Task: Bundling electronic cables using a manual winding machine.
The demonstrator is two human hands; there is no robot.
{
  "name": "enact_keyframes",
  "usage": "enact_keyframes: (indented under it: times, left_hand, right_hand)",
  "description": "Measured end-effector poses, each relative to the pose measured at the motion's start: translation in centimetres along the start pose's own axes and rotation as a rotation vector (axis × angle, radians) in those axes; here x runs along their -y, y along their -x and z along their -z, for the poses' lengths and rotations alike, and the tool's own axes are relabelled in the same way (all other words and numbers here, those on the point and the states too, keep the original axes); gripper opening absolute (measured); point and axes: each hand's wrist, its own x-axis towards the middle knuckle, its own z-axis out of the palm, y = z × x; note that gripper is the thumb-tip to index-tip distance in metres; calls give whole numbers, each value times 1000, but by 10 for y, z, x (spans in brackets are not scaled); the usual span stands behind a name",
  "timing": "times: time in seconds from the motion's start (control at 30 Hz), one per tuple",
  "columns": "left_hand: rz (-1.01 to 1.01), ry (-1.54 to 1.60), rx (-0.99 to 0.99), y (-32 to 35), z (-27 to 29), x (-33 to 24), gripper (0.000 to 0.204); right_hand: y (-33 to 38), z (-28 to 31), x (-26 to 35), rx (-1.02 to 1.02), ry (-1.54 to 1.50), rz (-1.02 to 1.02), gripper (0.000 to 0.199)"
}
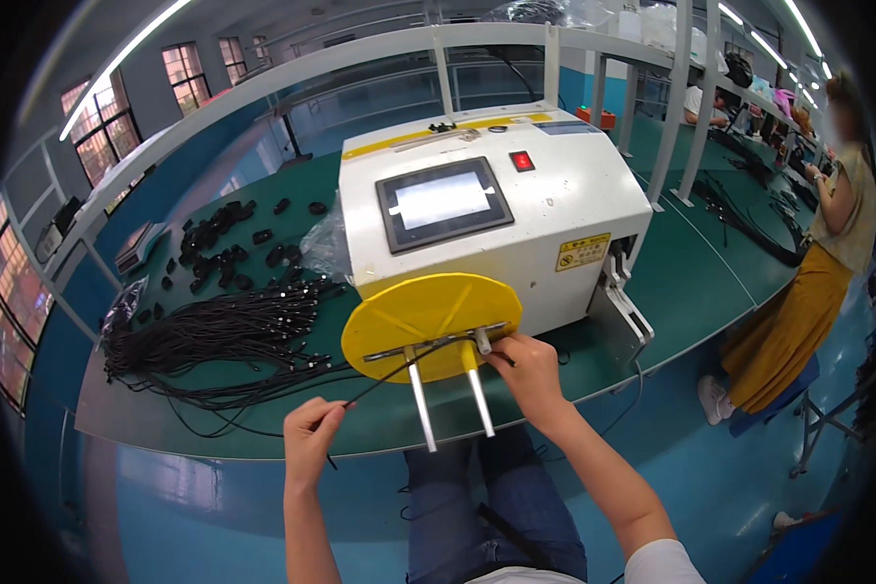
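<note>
I see the cable (375,384) slant from near left to far right across the disc (389,321). The left hand (311,435) pinches its near side; the right hand (530,373), nearer the disc, has fingers narrowed by the right edge, holding what I can't tell.

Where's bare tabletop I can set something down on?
Bare: the green tabletop right of the white machine, before the far-right black cables; also behind the black pieces, left of the machine. Crowded: left of the yellow disc, where the cable bundle, black pieces and plastic bag lie.
</note>
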Motion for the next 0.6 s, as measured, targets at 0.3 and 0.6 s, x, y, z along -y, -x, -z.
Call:
enact_keyframes:
  times: [0.3, 0.6]
  left_hand:
    - [88, 59, -12, -1, 9, -1, 14]
    - [231, 226, 47, 7, 30, 15, 16]
  right_hand:
    - [0, -2, -2, -32, -17, 32, 12]
    - [-3, 7, -11, 52, 112, 171, 11]
